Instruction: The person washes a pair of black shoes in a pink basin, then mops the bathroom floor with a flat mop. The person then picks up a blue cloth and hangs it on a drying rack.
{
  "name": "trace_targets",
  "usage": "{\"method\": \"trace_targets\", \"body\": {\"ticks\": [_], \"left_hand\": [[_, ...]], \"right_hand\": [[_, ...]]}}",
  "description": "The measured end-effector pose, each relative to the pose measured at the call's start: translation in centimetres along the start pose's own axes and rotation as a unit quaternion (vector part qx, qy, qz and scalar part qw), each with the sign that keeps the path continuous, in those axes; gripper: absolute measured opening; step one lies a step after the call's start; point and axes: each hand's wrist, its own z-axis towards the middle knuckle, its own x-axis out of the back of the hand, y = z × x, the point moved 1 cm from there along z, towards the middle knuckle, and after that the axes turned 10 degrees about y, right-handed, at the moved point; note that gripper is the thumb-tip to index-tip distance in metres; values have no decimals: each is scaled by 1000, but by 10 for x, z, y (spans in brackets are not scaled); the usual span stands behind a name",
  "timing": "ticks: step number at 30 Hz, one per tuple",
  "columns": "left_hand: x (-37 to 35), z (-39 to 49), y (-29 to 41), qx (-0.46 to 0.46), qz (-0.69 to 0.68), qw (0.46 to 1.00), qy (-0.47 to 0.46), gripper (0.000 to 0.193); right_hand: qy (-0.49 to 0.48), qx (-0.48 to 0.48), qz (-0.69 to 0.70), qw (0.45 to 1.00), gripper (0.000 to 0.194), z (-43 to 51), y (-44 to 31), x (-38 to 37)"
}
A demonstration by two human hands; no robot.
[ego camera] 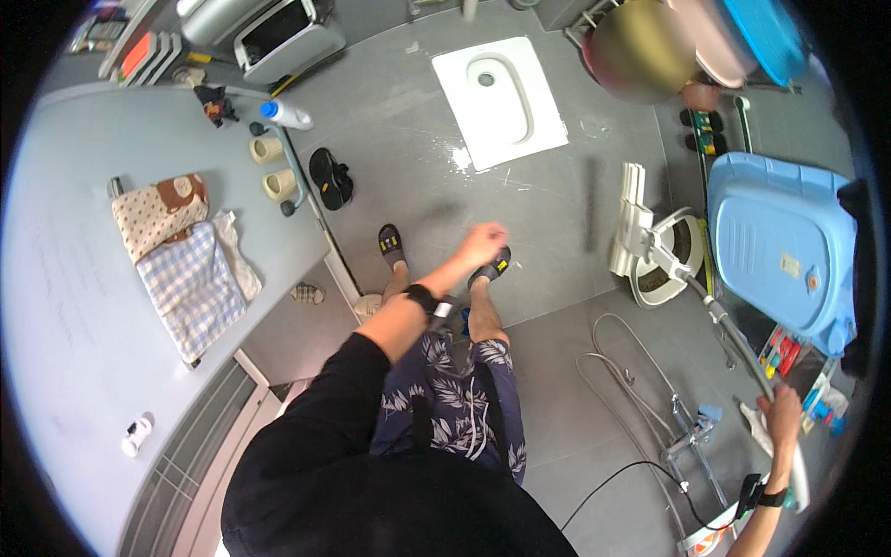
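My right hand (781,412) is wrapped around the grey and white pole (739,338) of a mop, at the right edge of the head view. The pole slants away to a white mop head (632,223), which lies beside a white oval rim with a dark interior (661,268). My left hand (484,242) is blurred, held out above the floor over my right slipper (491,268). Its fingers look curled in, and no object shows in them. A dark band circles each wrist.
A white squat toilet pan (500,101) is set in the wet grey tile floor (557,209). Black shoes (330,179) lie left. A pale door (76,230) carries hanging cloths (191,278). At right are a blue plastic tub (779,240) and a shower hose (612,362).
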Motion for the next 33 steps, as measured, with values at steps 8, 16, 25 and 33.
{"method": "trace_targets", "body": {"ticks": [8,16,25,33], "left_hand": [[-91,79,82,-77,106,989,63,74],[-42,130,117,28,193,980,47,71],[-14,207,80,36,-206,936,283,55],[3,229,81,2,-261,842,473,48]], "right_hand": [[2,-20,243,970,42,-46,-147,-57],[-65,-180,399,897,37,-110,-261,-91],[-553,-190,756,295,26,-168,-270,-85],[-496,-153,791,323,20,-109,-340,-125]]}}
